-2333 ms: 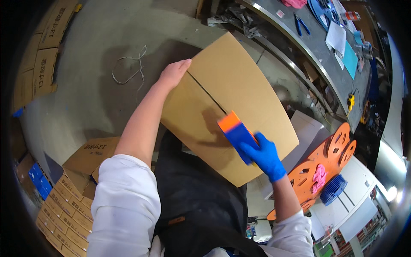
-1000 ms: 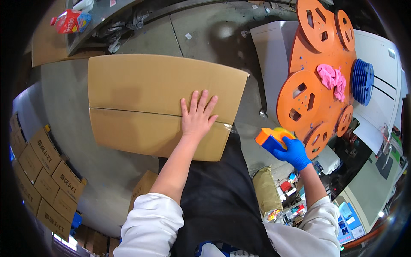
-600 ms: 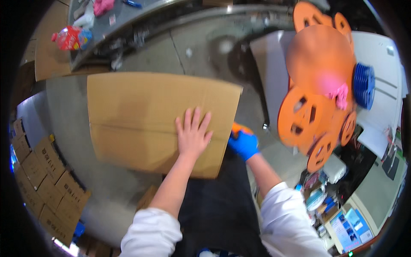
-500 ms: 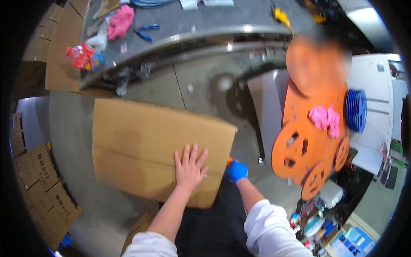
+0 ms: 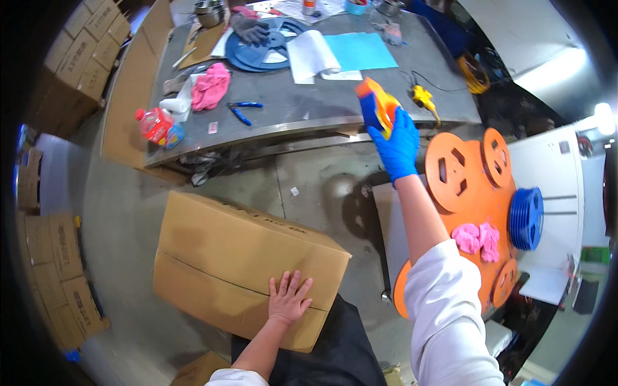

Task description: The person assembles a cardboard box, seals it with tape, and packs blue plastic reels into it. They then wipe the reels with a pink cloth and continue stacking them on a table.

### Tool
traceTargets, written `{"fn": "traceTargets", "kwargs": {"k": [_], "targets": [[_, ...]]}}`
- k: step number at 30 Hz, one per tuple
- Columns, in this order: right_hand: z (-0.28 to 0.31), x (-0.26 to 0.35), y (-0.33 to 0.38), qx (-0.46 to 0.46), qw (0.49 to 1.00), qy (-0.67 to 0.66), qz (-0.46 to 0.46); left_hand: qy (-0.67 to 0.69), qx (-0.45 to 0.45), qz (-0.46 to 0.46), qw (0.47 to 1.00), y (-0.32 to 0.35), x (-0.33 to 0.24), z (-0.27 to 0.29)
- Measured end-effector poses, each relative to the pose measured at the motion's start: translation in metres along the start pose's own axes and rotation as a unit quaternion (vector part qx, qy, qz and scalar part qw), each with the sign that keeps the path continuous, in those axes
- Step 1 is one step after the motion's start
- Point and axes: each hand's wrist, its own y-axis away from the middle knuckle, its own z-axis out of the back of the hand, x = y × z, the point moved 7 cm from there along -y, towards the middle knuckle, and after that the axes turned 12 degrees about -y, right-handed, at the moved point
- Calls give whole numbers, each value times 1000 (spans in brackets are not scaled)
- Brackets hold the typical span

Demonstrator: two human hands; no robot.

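A closed brown cardboard box (image 5: 238, 257) rests in front of me on the concrete floor. My left hand (image 5: 288, 298), bare, lies flat with spread fingers on the box's near right top. My right hand (image 5: 396, 141), in a blue glove, is stretched far forward and grips an orange and blue tape dispenser (image 5: 376, 106) above the front edge of the grey metal table (image 5: 309, 103).
The table carries pink cloths (image 5: 210, 86), blue pliers (image 5: 241, 110), a red bottle (image 5: 156, 125), blue reels (image 5: 261, 51), paper sheets and a yellow tool (image 5: 423, 98). Orange reels (image 5: 473, 186) and a blue reel (image 5: 526, 219) lie to the right. Stacked cartons (image 5: 61, 276) line the left.
My right hand has risen from beside the box and reached forward over the table edge with the tape dispenser. My left hand stays flat on the box. The view has tilted toward the table.
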Motion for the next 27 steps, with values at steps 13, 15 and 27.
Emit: {"fn": "traceTargets", "kwargs": {"k": [13,15,27], "targets": [[-27,83,444,1,838,-54,-543,-94,-45,-158,982,14,58,-29],[-30,83,450,-16,835,-33,-549,-110,-86,-107,984,20,156,-18],[-34,63,456,22,807,12,-590,449,54,358,817,55,477,-79]]}}
